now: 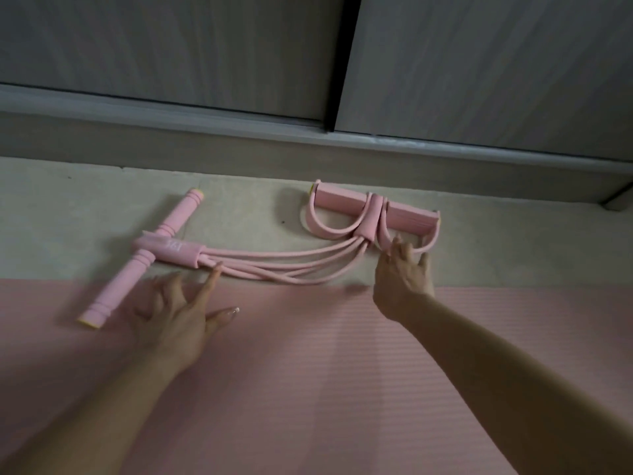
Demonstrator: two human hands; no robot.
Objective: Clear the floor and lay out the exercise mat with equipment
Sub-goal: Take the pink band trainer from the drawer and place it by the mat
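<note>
A pink ribbed exercise mat (308,371) covers the lower half of the view. Beyond its far edge, a pink pedal resistance band (274,265) lies mostly on the beige floor. Its T-shaped handle bar (144,255) is on the left, with the near end resting on the mat. Its foot pedals with loops (373,210) are on the right. My left hand (178,313) hovers with fingers spread, the index fingertip touching the tubes near the handle sleeve. My right hand (404,272) has spread fingers at the right pedal loop, touching it without gripping.
A grey wardrobe with sliding doors (479,63) stands along the far side, its base plinth (239,145) running across the floor. A strip of beige floor (68,214) lies between the plinth and the mat.
</note>
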